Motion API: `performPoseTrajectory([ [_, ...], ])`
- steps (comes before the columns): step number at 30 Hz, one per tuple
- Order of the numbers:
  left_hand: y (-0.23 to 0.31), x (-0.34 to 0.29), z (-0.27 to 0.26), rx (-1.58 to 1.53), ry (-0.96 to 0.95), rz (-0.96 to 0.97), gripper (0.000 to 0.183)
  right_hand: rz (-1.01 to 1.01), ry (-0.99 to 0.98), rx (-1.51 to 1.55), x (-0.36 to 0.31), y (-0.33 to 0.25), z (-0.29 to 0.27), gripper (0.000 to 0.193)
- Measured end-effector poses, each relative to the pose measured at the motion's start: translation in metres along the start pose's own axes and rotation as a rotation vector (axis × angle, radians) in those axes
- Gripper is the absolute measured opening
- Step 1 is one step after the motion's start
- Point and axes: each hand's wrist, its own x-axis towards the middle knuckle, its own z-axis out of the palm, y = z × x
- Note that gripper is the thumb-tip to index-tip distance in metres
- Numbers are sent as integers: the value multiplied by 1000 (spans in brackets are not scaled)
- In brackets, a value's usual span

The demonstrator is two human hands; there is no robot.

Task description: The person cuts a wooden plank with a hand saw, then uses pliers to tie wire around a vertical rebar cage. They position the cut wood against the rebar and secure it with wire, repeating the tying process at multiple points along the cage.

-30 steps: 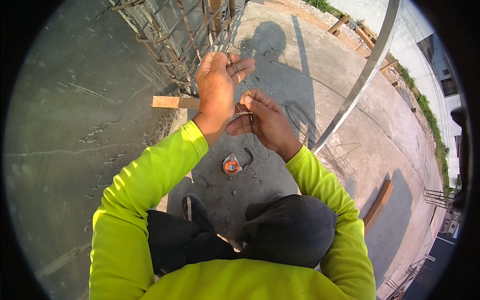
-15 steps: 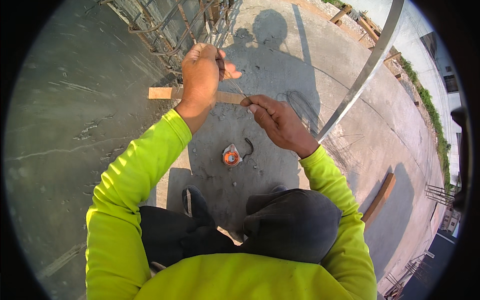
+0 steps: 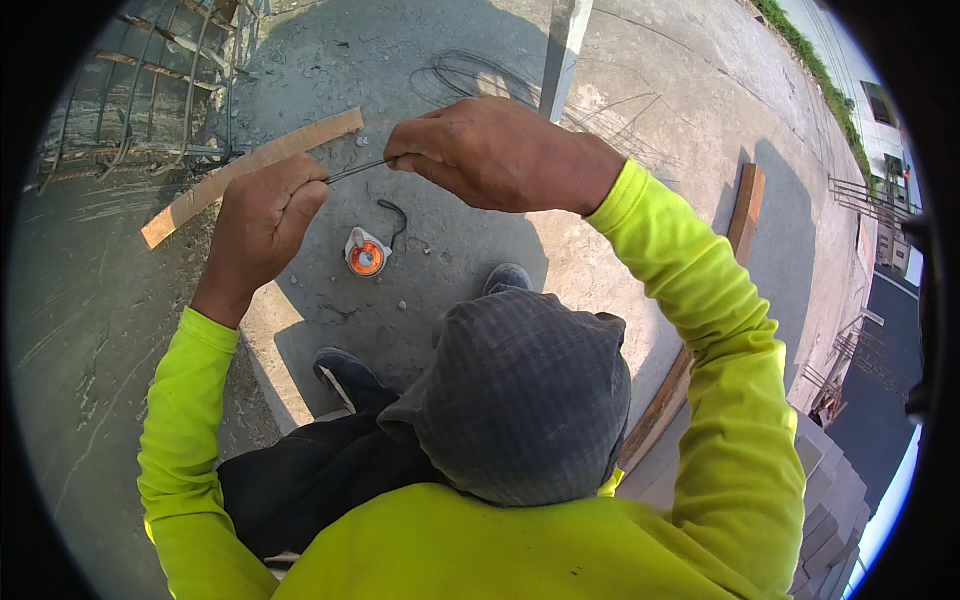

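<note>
A few strands of thin dark wire (image 3: 357, 170) stretch between my two hands, above the concrete. My left hand (image 3: 262, 225) is closed on one end of the wire, thumb pressed against the fingers. At the other end, my right hand (image 3: 490, 150) pinches the strands with its fingertips, the back of the hand facing up. Below the hands lies a round orange and white case with a dark strap, which looks like a tape measure (image 3: 366, 258). Partly behind my left hand, a flat wooden strip (image 3: 310, 135) rests on the ground.
A rebar cage (image 3: 150, 110) stands at the far left. Beyond my right hand are loose loops of wire (image 3: 465, 75) and an upright metal bar (image 3: 566, 55). A wooden plank (image 3: 746, 205) lies to the right, past my right forearm. My knee (image 3: 520, 395) rises in front of me.
The view has turned, shifting the rebar cage and tape measure left. My hands have moved away from the rebar cage and farther apart, with the wire now stretched nearly level between them.
</note>
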Motion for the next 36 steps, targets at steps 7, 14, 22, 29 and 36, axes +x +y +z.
performPoseTrajectory([
  [7, 20, 25, 29, -441, -610, -478, 25, 193, -63, 384, -63, 10, 7, 23],
  [14, 15, 26, 81, -162, -490, 222, 8, 510, 68, 756, -142, 0, 58, 24],
  [22, -41, 24, 42, 42, -595, 73, 7, 1173, -148, 298, -305, -76, 210, 46],
  [29, -52, 27, 28, 60, -554, 16, 10, 995, -253, 78, -347, -77, 286, 24],
  [36, -65, 9, -16, -49, -417, -204, 14, 1238, -584, -143, -456, -70, 185, 25],
])
